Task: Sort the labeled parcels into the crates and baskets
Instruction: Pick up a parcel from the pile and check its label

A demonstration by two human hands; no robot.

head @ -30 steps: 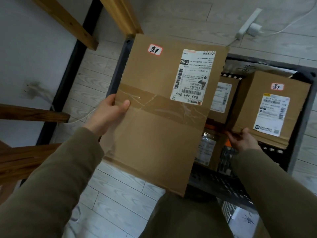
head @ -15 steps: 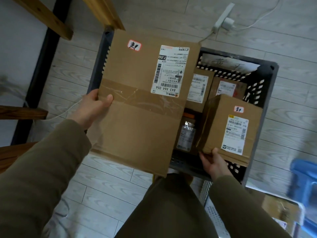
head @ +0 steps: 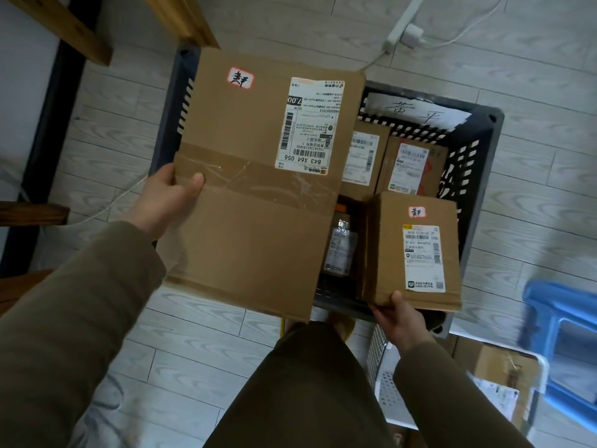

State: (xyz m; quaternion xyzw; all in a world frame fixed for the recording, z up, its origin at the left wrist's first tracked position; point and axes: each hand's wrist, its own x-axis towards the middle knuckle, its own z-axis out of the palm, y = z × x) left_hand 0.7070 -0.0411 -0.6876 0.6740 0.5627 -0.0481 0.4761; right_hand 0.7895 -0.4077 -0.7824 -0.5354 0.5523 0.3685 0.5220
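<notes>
Large parcel (head: 258, 189): you hold it flat, label up, over the 9 o'clock side of the crate (head: 478, 150), probably to keep its handwritten sticker readable.
Left hand (head: 164, 202): it grasps the parcel's left edge, with the thumb on the tape.
Small parcel (head: 416, 250): it is at the crate's 5 o'clock corner, label up. You cannot tell whether it rests on the parcels beneath.
Right hand (head: 400, 315): it grips the near edge, thumb on top, seemingly to lower the parcel in.
Change: a second ago the small parcel was raised and tilted at 3 o'clock, and now it is lower and level. Your left-hand grip is unchanged.
</notes>
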